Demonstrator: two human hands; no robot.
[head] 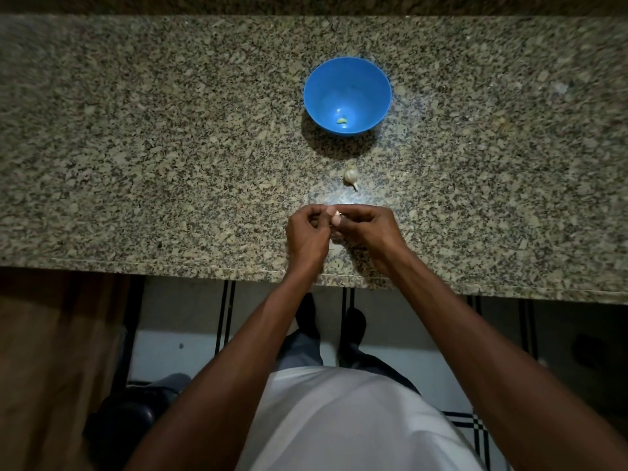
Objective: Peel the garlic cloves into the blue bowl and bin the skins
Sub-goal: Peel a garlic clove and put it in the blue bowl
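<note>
A blue bowl (346, 79) stands on the granite counter, with one pale peeled clove (342, 121) at its bottom. In front of it lies the rest of a garlic bulb (351, 176), white and papery. Nearer the counter's front edge my left hand (306, 234) and my right hand (368, 229) meet, fingers curled, both pinching a small garlic clove (336, 217) between their fingertips. Most of that clove is hidden by my fingers. A pale scrap, possibly skin (334, 245), lies on the counter just below my hands.
The speckled granite counter (170, 147) spans the whole width; its front edge runs just behind my wrists. Below it are a tiled floor, my feet, and a dark round object (136, 416) at the lower left. A wooden panel (51, 368) stands at the left.
</note>
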